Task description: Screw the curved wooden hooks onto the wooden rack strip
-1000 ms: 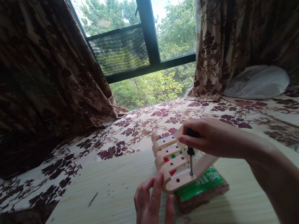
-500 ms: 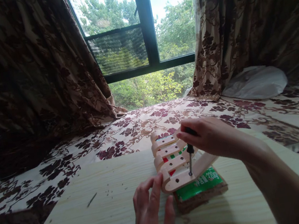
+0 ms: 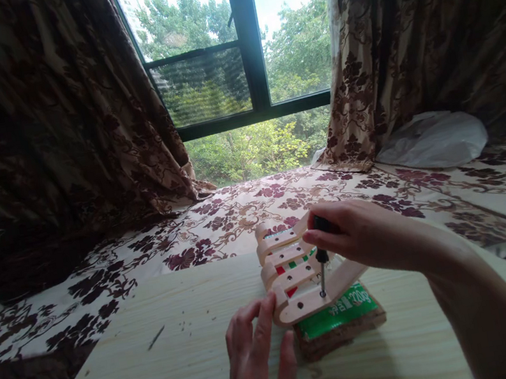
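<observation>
My right hand is wrapped round the black handle of a screwdriver, whose shaft points down with its tip at a hole in the nearest of several pale wooden pieces. These bent pieces have rounded ends and dark holes, and stand in a row. Under them lies a block with a green printed wrapper and a brown lower edge. The fingers of my left hand are apart, with the fingertips resting against the rounded end of the nearest wooden piece. The screwdriver's very tip is hard to make out.
The pale wooden board carries a thin dark sliver and small crumbs on the left. Beyond it spreads a flowered cloth. A white plastic bag rests at the back right, and patterned curtains flank the window.
My right hand has turned slightly on the screwdriver handle, and the wrist has shifted a little to the right. My left hand and the wooden pieces stay nearly still.
</observation>
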{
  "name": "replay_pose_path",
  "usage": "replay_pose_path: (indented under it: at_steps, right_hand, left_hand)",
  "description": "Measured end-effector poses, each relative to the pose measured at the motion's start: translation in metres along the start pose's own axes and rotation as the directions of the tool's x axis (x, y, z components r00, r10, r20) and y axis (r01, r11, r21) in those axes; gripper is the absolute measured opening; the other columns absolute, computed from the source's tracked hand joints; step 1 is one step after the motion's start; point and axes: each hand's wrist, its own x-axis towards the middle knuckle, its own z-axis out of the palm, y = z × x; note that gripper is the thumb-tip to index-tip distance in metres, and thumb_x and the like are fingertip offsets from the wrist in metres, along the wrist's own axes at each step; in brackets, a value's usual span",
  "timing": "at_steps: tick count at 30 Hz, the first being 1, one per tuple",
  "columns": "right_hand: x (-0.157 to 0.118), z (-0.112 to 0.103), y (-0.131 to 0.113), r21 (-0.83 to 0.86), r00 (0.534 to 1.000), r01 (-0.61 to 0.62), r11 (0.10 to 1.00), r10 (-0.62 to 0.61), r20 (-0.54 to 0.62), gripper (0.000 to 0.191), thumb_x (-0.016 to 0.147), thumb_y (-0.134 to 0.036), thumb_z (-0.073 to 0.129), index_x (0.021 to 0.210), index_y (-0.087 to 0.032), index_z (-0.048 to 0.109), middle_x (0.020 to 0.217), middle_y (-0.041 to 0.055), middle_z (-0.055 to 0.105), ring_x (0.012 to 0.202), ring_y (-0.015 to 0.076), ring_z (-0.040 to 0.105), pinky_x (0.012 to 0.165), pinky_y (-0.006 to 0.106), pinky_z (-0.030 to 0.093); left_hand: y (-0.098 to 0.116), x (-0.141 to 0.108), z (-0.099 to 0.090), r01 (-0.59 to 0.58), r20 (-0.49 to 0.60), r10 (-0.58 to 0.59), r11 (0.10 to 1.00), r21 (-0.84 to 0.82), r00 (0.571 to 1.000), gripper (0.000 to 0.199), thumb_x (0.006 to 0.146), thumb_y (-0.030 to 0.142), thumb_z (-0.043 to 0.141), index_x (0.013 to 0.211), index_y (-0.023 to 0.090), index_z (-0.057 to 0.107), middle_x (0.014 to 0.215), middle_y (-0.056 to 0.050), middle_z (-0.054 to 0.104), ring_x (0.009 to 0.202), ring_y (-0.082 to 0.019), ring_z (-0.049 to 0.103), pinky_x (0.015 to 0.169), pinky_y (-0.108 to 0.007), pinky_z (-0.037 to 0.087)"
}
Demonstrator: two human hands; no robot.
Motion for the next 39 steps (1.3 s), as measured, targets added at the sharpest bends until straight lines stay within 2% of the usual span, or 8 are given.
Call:
replay_pose_path:
  at_steps: [4, 8, 16, 23, 30, 36, 39]
  right_hand:
    - [-0.004, -0.003, -0.002, 0.024, 0.997, 0.068, 0.997, -0.067, -0.028, 0.020, 0.086, -0.037, 0.050, 0.085, -0.021, 0.064, 0.064, -0.0020, 0.057, 0.056, 0.0101, 0.044, 0.053, 0.024, 0.030]
    - [-0.004, -0.002, -0.004, 0.058, 0.993, 0.116, 0.992, -0.116, -0.012, 0.021, 0.087, -0.034, 0.049, 0.081, -0.020, 0.064, 0.064, -0.0016, 0.057, 0.057, 0.0101, 0.044, 0.053, 0.024, 0.029]
    - [0.002, 0.002, 0.002, -0.017, 0.998, -0.018, 1.000, 0.017, -0.054, 0.029, 0.088, -0.040, 0.045, 0.077, -0.019, 0.062, 0.065, 0.0006, 0.057, 0.058, 0.0119, 0.044, 0.056, 0.026, 0.029]
    - [-0.004, 0.001, -0.011, 0.033, 0.991, 0.134, 0.990, -0.134, -0.005, 0.022, 0.087, -0.036, 0.050, 0.078, -0.020, 0.062, 0.061, -0.0024, 0.053, 0.054, 0.0097, 0.040, 0.051, 0.024, 0.027]
    - [0.006, 0.008, -0.002, -0.010, 0.999, -0.016, 1.000, 0.015, -0.044, 0.030, 0.088, -0.042, 0.046, 0.073, -0.018, 0.057, 0.063, 0.0004, 0.054, 0.058, 0.0119, 0.044, 0.055, 0.025, 0.030]
    - [-0.002, -0.001, -0.003, 0.055, 0.998, 0.053, 0.997, -0.054, 0.011, 0.020, 0.087, -0.039, 0.048, 0.083, -0.023, 0.058, 0.065, -0.0030, 0.055, 0.057, 0.0109, 0.044, 0.053, 0.024, 0.030]
    - [0.001, 0.001, -0.001, 0.026, 1.000, 0.030, 0.999, -0.030, 0.004, 0.022, 0.089, -0.039, 0.045, 0.081, -0.022, 0.057, 0.066, -0.0016, 0.056, 0.058, 0.0115, 0.044, 0.055, 0.025, 0.030]
  left_hand:
    - [0.001, 0.001, 0.000, 0.003, 0.007, -0.003, 1.000, 0.009, 1.000, 0.053, 0.086, 0.017, 0.052, 0.136, 0.026, 0.037, 0.122, -0.007, 0.049, 0.113, -0.019, 0.047, 0.097, -0.033, 0.042]
    - [0.002, 0.002, 0.000, 0.010, 0.013, -0.010, 1.000, 0.002, 1.000, 0.053, 0.086, 0.018, 0.053, 0.136, 0.026, 0.036, 0.122, -0.007, 0.050, 0.114, -0.019, 0.047, 0.097, -0.034, 0.042]
    - [0.000, 0.001, 0.000, -0.003, 0.008, 0.003, 1.000, 0.013, 1.000, 0.054, 0.086, 0.017, 0.053, 0.136, 0.025, 0.037, 0.122, -0.007, 0.049, 0.114, -0.018, 0.047, 0.098, -0.032, 0.041]
    - [0.001, 0.003, 0.001, 0.006, -0.007, -0.006, 1.000, -0.005, 1.000, 0.053, 0.086, 0.017, 0.053, 0.135, 0.026, 0.038, 0.121, -0.006, 0.050, 0.113, -0.018, 0.048, 0.096, -0.031, 0.042]
    - [0.001, 0.001, 0.000, -0.011, 0.000, 0.011, 1.000, -0.001, 1.000, 0.053, 0.086, 0.017, 0.054, 0.136, 0.025, 0.037, 0.122, -0.006, 0.049, 0.114, -0.018, 0.046, 0.098, -0.031, 0.040]
    - [0.002, 0.001, -0.001, -0.007, -0.007, 0.007, 1.000, -0.002, 1.000, 0.053, 0.086, 0.016, 0.053, 0.136, 0.026, 0.037, 0.121, -0.006, 0.050, 0.113, -0.018, 0.047, 0.096, -0.031, 0.042]
    - [0.001, 0.002, 0.000, -0.002, -0.005, 0.002, 1.000, 0.001, 1.000, 0.054, 0.086, 0.017, 0.053, 0.136, 0.026, 0.037, 0.122, -0.006, 0.050, 0.114, -0.019, 0.047, 0.096, -0.032, 0.042]
